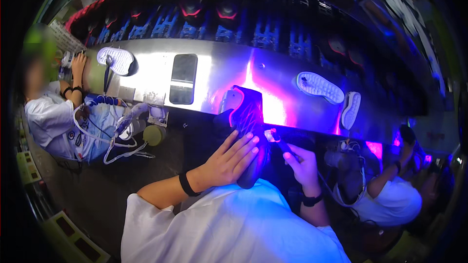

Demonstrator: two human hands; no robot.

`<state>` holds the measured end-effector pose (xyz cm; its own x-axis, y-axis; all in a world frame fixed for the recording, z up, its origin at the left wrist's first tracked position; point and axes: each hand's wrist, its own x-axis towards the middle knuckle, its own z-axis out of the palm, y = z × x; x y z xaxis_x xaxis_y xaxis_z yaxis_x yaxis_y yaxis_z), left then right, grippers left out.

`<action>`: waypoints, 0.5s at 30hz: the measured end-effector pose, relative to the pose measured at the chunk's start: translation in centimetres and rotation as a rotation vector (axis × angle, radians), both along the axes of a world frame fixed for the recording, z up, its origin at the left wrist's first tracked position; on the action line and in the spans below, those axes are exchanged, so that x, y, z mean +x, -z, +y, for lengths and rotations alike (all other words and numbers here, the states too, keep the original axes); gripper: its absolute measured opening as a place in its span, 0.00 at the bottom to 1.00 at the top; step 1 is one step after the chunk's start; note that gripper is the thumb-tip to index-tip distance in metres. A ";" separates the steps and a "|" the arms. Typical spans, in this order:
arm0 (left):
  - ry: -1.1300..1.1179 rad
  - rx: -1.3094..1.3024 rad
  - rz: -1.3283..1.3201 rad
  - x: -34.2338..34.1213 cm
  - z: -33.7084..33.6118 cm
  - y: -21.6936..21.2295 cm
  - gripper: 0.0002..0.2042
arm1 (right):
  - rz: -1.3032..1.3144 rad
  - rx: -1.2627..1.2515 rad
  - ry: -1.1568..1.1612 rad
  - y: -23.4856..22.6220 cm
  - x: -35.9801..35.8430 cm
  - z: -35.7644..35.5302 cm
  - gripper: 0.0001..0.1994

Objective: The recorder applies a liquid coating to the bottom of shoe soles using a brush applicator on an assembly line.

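Observation:
A dark shoe upper (pixel 249 109) with a red-lit edge stands between my body and the metal table's near edge, its lower end close to my shirt. Across its left side lie the long fingers of my left hand (pixel 222 161), holding it; the thumb is hard to make out. My right hand (pixel 303 165) is closed around the dark handle of a small brush-like tool (pixel 282 145). The tool's pale tip (pixel 270 135) is right beside the shoe's right side, and whether they touch I cannot tell. Purple-blue light covers the shoe and my right hand.
On the metal table (pixel 219 68) lie a white shoe sole (pixel 117 60) at left, a dark flat panel (pixel 184 79), and two more soles (pixel 319 87) at right. A conveyor with racks (pixel 224 29) runs behind. Co-workers sit left (pixel 58 122) and right (pixel 390 197), near hoses and pots (pixel 155 135).

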<state>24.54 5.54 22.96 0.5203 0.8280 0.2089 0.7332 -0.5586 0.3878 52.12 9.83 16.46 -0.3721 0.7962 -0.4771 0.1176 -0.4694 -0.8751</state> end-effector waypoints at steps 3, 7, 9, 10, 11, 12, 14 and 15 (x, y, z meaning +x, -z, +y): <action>-0.073 -0.033 0.021 1.0 0.0 -0.5 0.25 | 0.048 0.079 -0.029 0.2 0.8 -0.2 0.19; -0.112 -0.043 -0.022 2.4 0.4 -0.6 0.27 | 0.066 -0.071 -0.025 -1.5 2.9 -0.9 0.19; -0.094 -0.035 0.039 2.8 0.7 -0.4 0.29 | 0.057 0.023 -0.011 -1.6 3.4 -1.1 0.19; -0.089 -0.034 0.043 3.1 0.8 -0.5 0.29 | 0.061 0.024 -0.006 -1.5 3.6 -1.2 0.19; -0.102 -0.039 0.035 3.3 0.9 -0.7 0.30 | 0.045 0.056 -0.004 -1.5 3.7 -1.4 0.18; -0.113 -0.046 0.027 3.6 1.0 -0.9 0.30 | 0.029 0.086 -0.001 -1.5 3.9 -1.5 0.18; -0.119 -0.050 0.030 4.1 1.4 -1.2 0.30 | 0.034 0.091 0.013 -1.4 4.1 -1.7 0.18; -0.134 -0.053 0.033 4.2 1.5 -1.3 0.31 | 0.040 0.097 0.018 -1.4 4.1 -1.8 0.18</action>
